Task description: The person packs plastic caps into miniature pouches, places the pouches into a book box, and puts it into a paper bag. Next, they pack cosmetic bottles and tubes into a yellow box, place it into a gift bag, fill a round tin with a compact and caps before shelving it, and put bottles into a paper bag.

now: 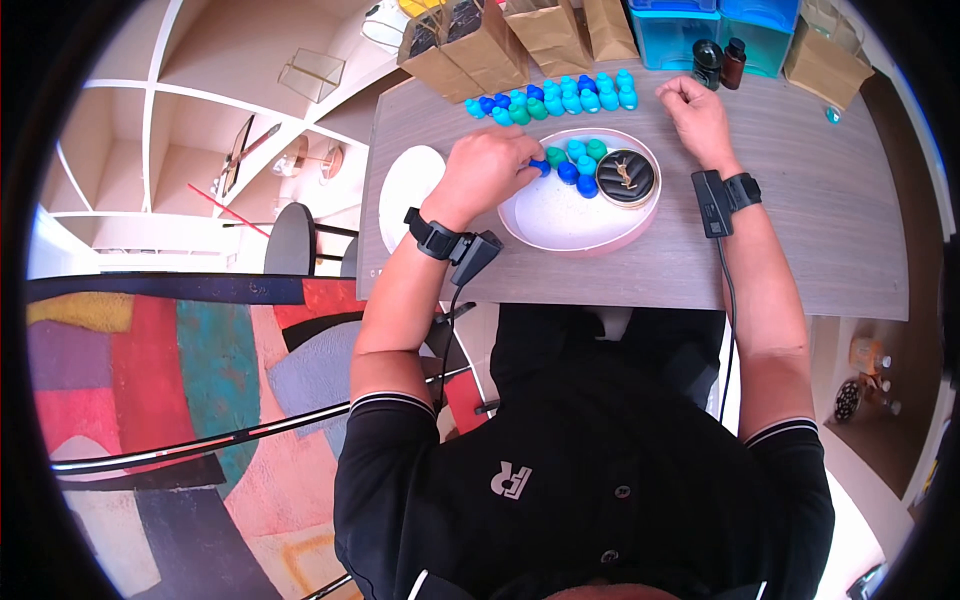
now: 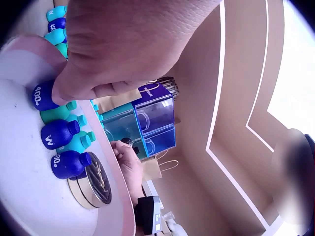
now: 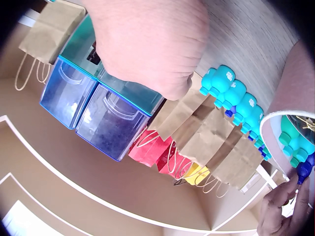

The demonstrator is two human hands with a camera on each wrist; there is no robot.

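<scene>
My left hand (image 1: 490, 165) reaches over the left rim of an oval pink-and-white box (image 1: 545, 232). Its fingertips pinch a small dark blue bottle (image 2: 43, 95) with white lettering. Close beside that bottle, inside the box, several little blue, green and turquoise bottles (image 1: 587, 187) stand grouped against a round black tin (image 1: 626, 175) with a gold emblem. At the back right of the table, my right hand (image 1: 697, 125) rests with loosely curled fingers, holding nothing that shows. A dark jar (image 1: 708, 64) stands just behind it.
Rows of small turquoise, blue and green bottles (image 1: 550, 98) line the table behind the box. Paper bags (image 1: 545, 40) and blue plastic drawers (image 1: 676, 40) stand along the back. A white oval lid (image 1: 405, 190) lies at left, and a brown bottle (image 1: 733, 65) at right.
</scene>
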